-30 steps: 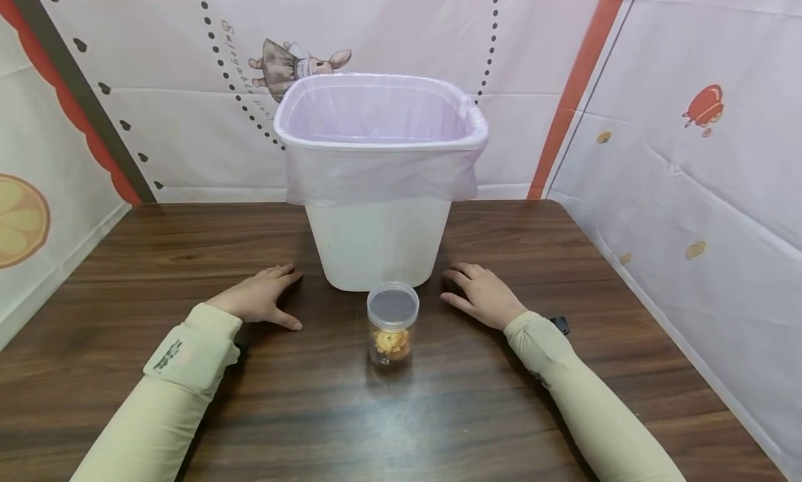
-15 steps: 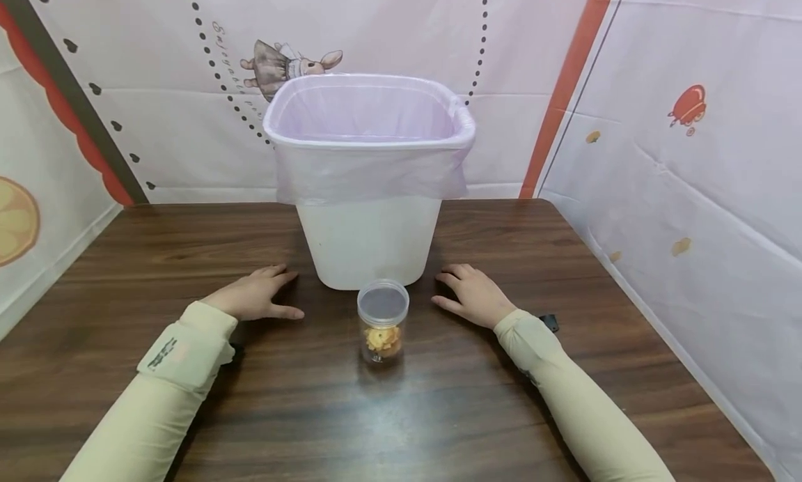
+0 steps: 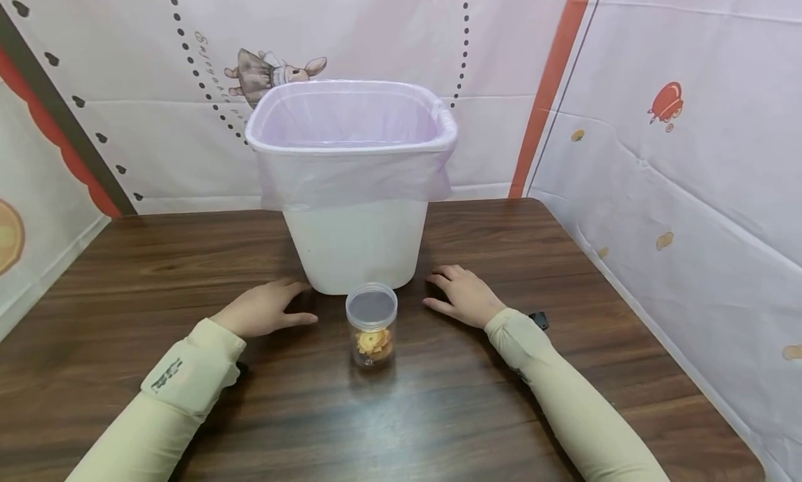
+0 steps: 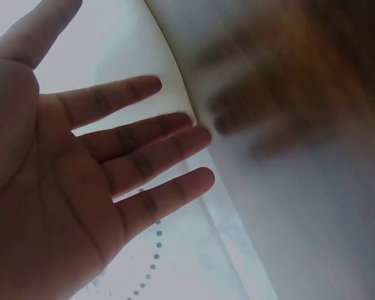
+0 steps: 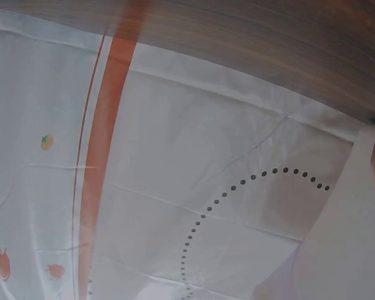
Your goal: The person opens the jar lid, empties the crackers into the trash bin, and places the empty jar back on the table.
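A clear round jar [image 3: 372, 325] with a translucent lid stands upright on the dark wood table [image 3: 388, 433], with yellow ruffled pieces inside. Left of it is my left hand [image 3: 266, 311], its thumb pointing toward the jar and its fingertips right by the base of a white bin [image 3: 351, 242]. In the left wrist view the palm [image 4: 56, 181] shows with fingers extended and nothing held. To the right of the bin and jar, my right hand [image 3: 466, 297] rests on the table with loosely bent fingers, holding nothing. The right wrist view catches only a dark sliver of it.
The bin stands behind the jar, lined with a pale purple plastic bag [image 3: 351, 172] folded over its rim. Printed white cloth [image 3: 501, 50] hangs behind the table and along both sides. A small black wrist device [image 3: 539, 320] sits at the right cuff.
My left hand has moved right, closer to the jar and the bin's base. The head view has shifted, so the whole scene sits further left. The right hand stays in place.
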A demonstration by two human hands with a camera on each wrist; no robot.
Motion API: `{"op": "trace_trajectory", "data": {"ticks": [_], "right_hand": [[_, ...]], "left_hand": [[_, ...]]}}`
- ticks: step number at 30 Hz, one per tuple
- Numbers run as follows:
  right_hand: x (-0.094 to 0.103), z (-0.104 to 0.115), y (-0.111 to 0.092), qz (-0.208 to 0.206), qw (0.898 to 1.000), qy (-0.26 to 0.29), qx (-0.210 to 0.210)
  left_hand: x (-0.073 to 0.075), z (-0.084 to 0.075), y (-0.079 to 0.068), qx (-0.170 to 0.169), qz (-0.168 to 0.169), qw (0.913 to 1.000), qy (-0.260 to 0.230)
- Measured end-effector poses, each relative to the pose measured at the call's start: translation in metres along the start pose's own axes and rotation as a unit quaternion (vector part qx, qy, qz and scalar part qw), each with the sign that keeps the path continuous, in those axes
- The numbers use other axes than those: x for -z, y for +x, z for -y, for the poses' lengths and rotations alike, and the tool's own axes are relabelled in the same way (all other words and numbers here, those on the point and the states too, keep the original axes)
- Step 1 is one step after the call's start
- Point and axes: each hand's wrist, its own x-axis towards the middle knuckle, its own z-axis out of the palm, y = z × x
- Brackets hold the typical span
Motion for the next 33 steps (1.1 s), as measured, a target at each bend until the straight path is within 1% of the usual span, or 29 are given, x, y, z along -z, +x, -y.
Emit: {"op": "trace_trajectory", "data": {"ticks": [5,9,14,19,21,25,30,33], "right_hand": [[-0.002,0.0,0.001,0.002,1.0,0.0,-0.001],[-0.002,0.0,0.001,-0.003,1.0,-0.002,0.002],[0.0,0.0,0.001,-0.007,1.0,-0.004,0.007],[0.0,-0.001,0.0,-0.013,1.0,-0.006,0.009],[-0.001,-0.001,0.001,-0.014,1.0,-0.009,0.01],[-0.001,-0.002,0.002,-0.011,1.0,-0.007,0.009],[0.0,-0.002,0.003,-0.01,1.0,-0.002,0.006],[0.0,-0.002,0.003,-0.008,1.0,-0.002,0.007]], "left_hand": [[-0.001,-0.01,-0.003,-0.025,-0.006,0.9996,0.009],[-0.003,-0.019,-0.006,-0.042,-0.007,0.9991,0.001],[-0.007,-0.032,-0.008,-0.061,-0.009,0.9977,-0.027],[-0.011,-0.05,-0.007,-0.082,-0.005,0.9935,-0.079],[-0.013,-0.056,-0.007,-0.087,-0.005,0.9912,-0.1],[-0.014,-0.063,-0.008,-0.103,-0.022,0.9846,-0.14],[-0.014,-0.066,-0.007,-0.142,-0.052,0.9714,-0.183],[-0.013,-0.067,-0.007,-0.157,-0.069,0.9621,-0.212]]}}
